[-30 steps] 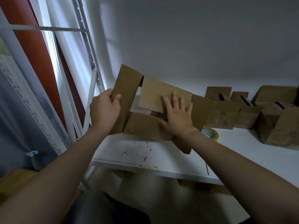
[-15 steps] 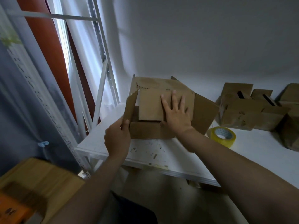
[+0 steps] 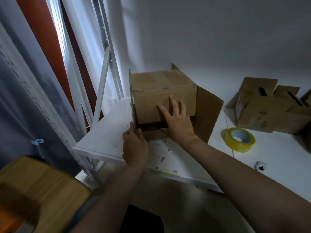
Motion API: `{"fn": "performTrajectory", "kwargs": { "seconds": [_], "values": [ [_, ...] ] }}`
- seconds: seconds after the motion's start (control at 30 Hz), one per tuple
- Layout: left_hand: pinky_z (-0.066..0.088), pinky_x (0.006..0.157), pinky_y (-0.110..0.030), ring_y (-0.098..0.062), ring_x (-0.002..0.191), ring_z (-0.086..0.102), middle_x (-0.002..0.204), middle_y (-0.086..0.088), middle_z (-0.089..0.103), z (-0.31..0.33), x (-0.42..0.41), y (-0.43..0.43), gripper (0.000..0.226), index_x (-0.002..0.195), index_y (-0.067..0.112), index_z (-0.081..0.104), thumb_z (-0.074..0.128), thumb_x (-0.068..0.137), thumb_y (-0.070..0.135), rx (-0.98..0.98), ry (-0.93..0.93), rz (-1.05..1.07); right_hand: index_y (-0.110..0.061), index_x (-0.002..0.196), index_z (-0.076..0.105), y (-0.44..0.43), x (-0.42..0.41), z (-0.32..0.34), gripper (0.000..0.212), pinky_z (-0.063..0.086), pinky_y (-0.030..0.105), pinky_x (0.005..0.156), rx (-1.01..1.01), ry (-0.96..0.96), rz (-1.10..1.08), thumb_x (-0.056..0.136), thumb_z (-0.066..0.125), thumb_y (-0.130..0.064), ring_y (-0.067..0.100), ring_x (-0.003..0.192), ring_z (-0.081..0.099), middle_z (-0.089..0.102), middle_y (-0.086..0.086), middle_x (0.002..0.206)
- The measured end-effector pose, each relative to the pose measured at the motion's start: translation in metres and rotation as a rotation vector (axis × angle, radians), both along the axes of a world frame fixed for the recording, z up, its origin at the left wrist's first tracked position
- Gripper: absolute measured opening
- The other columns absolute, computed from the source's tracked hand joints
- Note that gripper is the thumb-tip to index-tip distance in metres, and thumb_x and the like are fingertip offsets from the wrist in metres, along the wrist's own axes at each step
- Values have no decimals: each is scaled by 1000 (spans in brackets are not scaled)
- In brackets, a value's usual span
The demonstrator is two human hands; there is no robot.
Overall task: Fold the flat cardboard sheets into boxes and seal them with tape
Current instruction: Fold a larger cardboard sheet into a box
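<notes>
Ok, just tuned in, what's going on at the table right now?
A person is folding a cardboard box on the white table. The right hand presses the top flap down with spread fingers, while the left hand pinches the left side flap, seen edge-on. The right side flap stands open. The yellow tape roll lies untouched to the right, and no tape shows on this end. Other folded boxes sit behind it.

A half-folded cardboard box (image 3: pixel 161 81) lies on a white surface (image 3: pixel 107 137), its open end facing the person. The right hand (image 3: pixel 178 121) presses spread fingers flat against the upper flap (image 3: pixel 151 106), while the left hand (image 3: pixel 134 145) pinches the near edge of the left flap (image 3: pixel 134 111). The right flap (image 3: pixel 207 113) stands swung wide. A yellow tape roll (image 3: pixel 240 140) sits to the right, with other boxes (image 3: pixel 269 113) farther back.
</notes>
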State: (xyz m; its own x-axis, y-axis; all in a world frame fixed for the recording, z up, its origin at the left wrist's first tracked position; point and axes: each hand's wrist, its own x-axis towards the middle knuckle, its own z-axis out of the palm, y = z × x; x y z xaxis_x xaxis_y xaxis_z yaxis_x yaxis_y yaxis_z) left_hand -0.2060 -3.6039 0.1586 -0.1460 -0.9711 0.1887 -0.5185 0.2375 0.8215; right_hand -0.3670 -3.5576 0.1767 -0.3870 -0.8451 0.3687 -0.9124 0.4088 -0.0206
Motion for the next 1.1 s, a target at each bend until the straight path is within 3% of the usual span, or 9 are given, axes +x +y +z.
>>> {"fn": "performTrajectory", "kwargs": {
  "seconds": [0.13, 0.2, 0.3, 0.53, 0.63, 0.73, 0.83, 0.97, 1.1],
  "values": [
    [50, 83, -32, -25, 112, 54, 137, -9, 39, 1, -11, -1, 51, 143, 20, 36, 53, 101, 44, 41, 45, -11, -27, 145, 37, -17, -1, -4, 73, 52, 56, 94, -53, 60, -13, 84, 77, -39, 45, 132, 35, 22, 19, 157],
    [47, 76, -22, -19, 103, 58, 131, -4, 42, 0, -16, -3, 46, 128, 23, 36, 65, 96, 37, 88, 188, -97, -24, 140, 42, -24, -2, -8, 69, 54, 53, 91, -84, 55, -16, 83, 79, -33, 42, 126, 42, 30, 20, 152],
    [40, 66, -13, -11, 92, 55, 122, 1, 41, 0, -26, -12, 56, 118, 25, 31, 77, 87, 33, 104, 202, -163, -20, 142, 45, -27, -1, -12, 66, 53, 53, 92, -129, 12, 26, 84, 77, -25, 42, 127, 44, 33, 22, 153],
    [41, 66, -18, -16, 95, 51, 128, -4, 36, 1, -41, -22, 57, 124, 20, 33, 75, 85, 16, 104, 82, -210, -11, 158, 28, 17, 23, -3, 75, 32, 46, 120, -204, -184, 145, 92, 63, -10, 30, 151, 25, 23, 13, 166],
    [40, 66, -19, -10, 84, 44, 134, -8, 35, 2, -45, -17, 47, 127, 19, 30, 63, 95, 12, 109, 38, -155, -9, 153, 40, 47, 36, 7, 64, 24, 54, 123, -316, -18, 94, 93, 58, -17, 34, 152, 23, 30, 14, 163],
    [50, 77, -37, -17, 85, 49, 130, -11, 39, 9, -45, -12, 27, 120, 19, 33, 53, 102, 19, 94, 14, -102, -7, 154, 35, 68, 33, 22, 65, 7, 57, 125, -417, 7, -14, 92, 43, -24, 40, 153, 12, 20, 21, 164],
    [46, 80, -38, -25, 95, 54, 127, -12, 45, 18, -41, -13, 27, 122, 15, 42, 53, 103, 31, 42, -29, -51, -7, 156, 30, 85, 17, 36, 70, 11, 50, 125, -622, -168, -85, 86, 38, -7, 38, 151, 15, 18, 22, 162],
    [48, 85, -40, -34, 110, 58, 132, -16, 43, 30, -37, -22, 53, 129, 11, 37, 68, 95, 36, 50, 2, -4, -11, 152, 42, 99, -18, 31, 70, 30, 17, 111, -938, -497, -117, 88, 37, 18, 24, 134, 39, 38, 8, 141],
    [51, 98, -49, -40, 119, 54, 140, -19, 36, 32, -33, -34, 70, 136, 11, 31, 76, 88, 36, 90, 38, 29, -18, 153, 41, 91, -48, 18, 61, 49, 34, 98, -884, -826, -227, 98, 45, 7, 20, 115, 55, 44, 6, 139]
  ]
}}
